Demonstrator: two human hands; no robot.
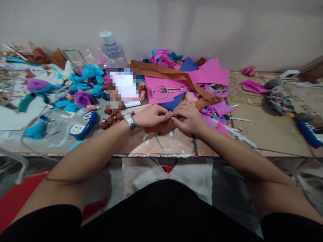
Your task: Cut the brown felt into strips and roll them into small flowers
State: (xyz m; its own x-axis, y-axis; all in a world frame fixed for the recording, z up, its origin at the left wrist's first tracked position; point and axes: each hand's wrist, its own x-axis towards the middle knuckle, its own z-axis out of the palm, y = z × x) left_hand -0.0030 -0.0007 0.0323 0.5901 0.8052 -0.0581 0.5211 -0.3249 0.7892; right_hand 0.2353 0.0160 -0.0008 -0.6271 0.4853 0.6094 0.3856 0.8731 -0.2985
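- Because both hands meet over the near edge of the table (264, 131), the brown strip (161, 125) sits right in front of the person, where the work is easiest to see.
- The left hand (151, 116) pinches the strip between thumb and fingertips, with a watch (130, 121) on its wrist; the pinch seems meant to keep a fold from springing open.
- The right hand (189, 118) grips the same strip, fingers curled over it and touching the left fingertips, so the paper stays taut between the two.
- From the right hand the strip runs up and away, joining a longer brown band (174, 74) that lies across pink sheets (212, 74) behind the hands.
- Scissors (165, 90) rest on the pink paper just beyond the hands, probably left within reach.
- Small brown rolled pieces (111, 118) lie just left of the left wrist, gathered near the strip.
- Blue and purple paper flowers (84, 97) lie farther left of the strip; a bottle (112, 48) stands behind them near the wall.
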